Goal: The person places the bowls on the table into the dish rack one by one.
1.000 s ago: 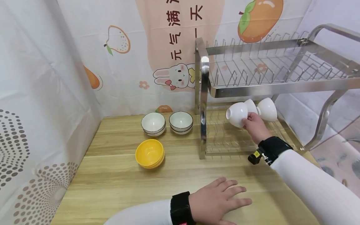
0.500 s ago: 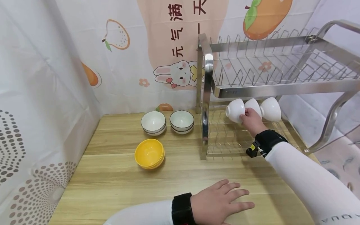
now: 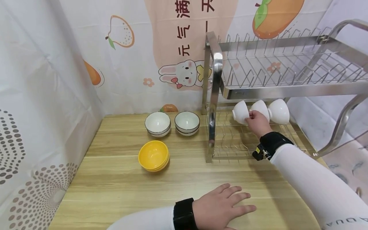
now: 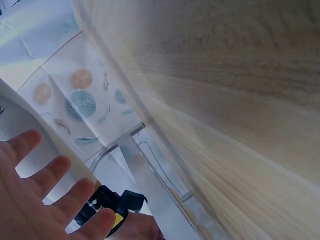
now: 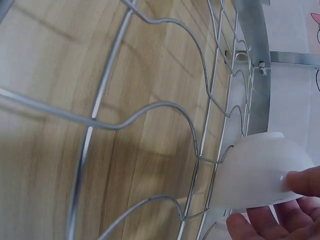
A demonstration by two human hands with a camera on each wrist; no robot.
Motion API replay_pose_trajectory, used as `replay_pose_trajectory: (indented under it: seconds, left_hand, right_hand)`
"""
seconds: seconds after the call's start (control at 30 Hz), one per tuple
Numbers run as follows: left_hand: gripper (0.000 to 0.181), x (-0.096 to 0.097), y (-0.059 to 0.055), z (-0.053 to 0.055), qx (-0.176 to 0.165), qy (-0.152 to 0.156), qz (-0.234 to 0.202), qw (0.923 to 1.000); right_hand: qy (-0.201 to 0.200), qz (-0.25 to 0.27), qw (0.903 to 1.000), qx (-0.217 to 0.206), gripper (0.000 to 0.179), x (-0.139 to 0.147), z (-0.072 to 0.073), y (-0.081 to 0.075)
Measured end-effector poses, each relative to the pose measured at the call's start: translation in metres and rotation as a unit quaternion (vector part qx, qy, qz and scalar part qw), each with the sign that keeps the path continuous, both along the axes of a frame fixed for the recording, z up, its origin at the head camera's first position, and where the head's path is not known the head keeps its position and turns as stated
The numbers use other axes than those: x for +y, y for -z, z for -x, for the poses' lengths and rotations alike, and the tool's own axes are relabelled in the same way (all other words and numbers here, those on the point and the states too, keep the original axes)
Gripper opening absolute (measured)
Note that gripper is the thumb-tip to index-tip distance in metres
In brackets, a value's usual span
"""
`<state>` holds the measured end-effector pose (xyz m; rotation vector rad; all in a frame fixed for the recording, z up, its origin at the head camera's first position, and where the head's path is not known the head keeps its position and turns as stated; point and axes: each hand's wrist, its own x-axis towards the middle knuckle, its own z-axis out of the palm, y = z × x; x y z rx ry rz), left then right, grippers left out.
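Observation:
On the lower tier of a metal dish rack [image 3: 217,105], my right hand [image 3: 258,124] pinches the rim of a white bowl [image 3: 240,112] turned on its side. In the right wrist view, the thumb lies on the outside of that bowl [image 5: 255,172], with the fingers [image 5: 262,220] at its rim; the bowl meets the wavy wires. Two more white bowls, a middle one [image 3: 260,108] and a right one [image 3: 279,111], stand on their sides in the same row. My left hand [image 3: 217,207] is over the table front with straight, spread fingers, holding nothing.
Two stacks of dark-rimmed white bowls, left [image 3: 157,124] and right [image 3: 187,123], stand left of the rack. Nearer is a stack of yellow bowls [image 3: 153,156]. The upper wire tier [image 3: 276,73] overhangs the right hand. A printed curtain [image 3: 129,80] backs the wooden table [image 3: 115,182].
The gripped bowl has gone slightly back and tipped up into line with the other two, and the right hand has moved with it. The view has shifted slightly; the left hand stays nearly still.

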<state>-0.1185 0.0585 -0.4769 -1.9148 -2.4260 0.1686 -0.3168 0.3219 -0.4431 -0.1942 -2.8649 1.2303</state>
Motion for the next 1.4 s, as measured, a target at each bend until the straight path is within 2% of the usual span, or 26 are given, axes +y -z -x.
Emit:
replay_pose_trajectory:
  seconds: [0.2, 0.37, 0.5, 0.6, 0.67, 0.8, 0.87, 0.97, 1.07, 1.17, 1.23, 1.4]
  left_hand:
    - [0.073, -0.003, 0.001, -0.002, 0.003, -0.007, -0.015, 0.9999]
    - [0.072, -0.008, -0.001, -0.003, -0.008, -0.023, -0.021, 0.9995]
    - [0.076, -0.014, -0.003, -0.003, -0.031, -0.055, -0.026, 0.9977]
    - [0.079, -0.023, -0.006, 0.0, -0.046, -0.088, -0.042, 0.9942]
    - [0.08, -0.032, -0.008, 0.003, -0.05, -0.113, -0.059, 0.9906]
    - [0.079, -0.052, -0.012, 0.009, -0.065, -0.167, -0.092, 0.9795]
    - [0.078, -0.062, -0.014, 0.012, -0.072, -0.195, -0.11, 0.9719]
    - [0.077, -0.075, -0.014, 0.014, -0.076, -0.237, -0.129, 0.9599]
    - [0.075, -0.086, -0.012, 0.012, -0.08, -0.272, -0.142, 0.9484]
    - [0.075, -0.092, -0.01, 0.008, -0.082, -0.291, -0.152, 0.9411]
    - [0.075, -0.094, -0.007, 0.004, -0.083, -0.296, -0.156, 0.9387]
    - [0.074, -0.097, -0.001, 0.0, -0.085, -0.308, -0.159, 0.9341]
  right_hand:
    - [-0.018, -0.024, 0.9995, 0.007, 0.022, 0.0, -0.002, -0.004]
    - [-0.042, -0.002, 0.9983, -0.039, 0.047, 0.002, -0.003, -0.005]
    - [-0.052, 0.019, 0.9967, -0.06, 0.066, 0.003, -0.011, -0.008]
    - [-0.055, 0.023, 0.9968, -0.053, 0.074, 0.004, -0.021, -0.01]
    - [-0.056, 0.006, 0.9977, -0.037, 0.081, 0.005, -0.031, -0.01]
    - [-0.067, -0.062, 0.9955, 0.025, 0.088, 0.003, -0.062, -0.006]
    - [-0.083, -0.102, 0.9891, 0.066, 0.088, -0.001, -0.084, -0.004]
    - [-0.116, -0.152, 0.9737, 0.124, 0.086, -0.009, -0.121, 0.0]
    - [-0.147, -0.2, 0.9513, 0.182, 0.084, -0.018, -0.156, 0.007]
    - [-0.174, -0.227, 0.9312, 0.226, 0.083, -0.022, -0.185, 0.017]
    - [-0.187, -0.234, 0.9211, 0.248, 0.084, -0.023, -0.201, 0.023]
    - [-0.204, -0.233, 0.912, 0.269, 0.085, -0.024, -0.227, 0.037]
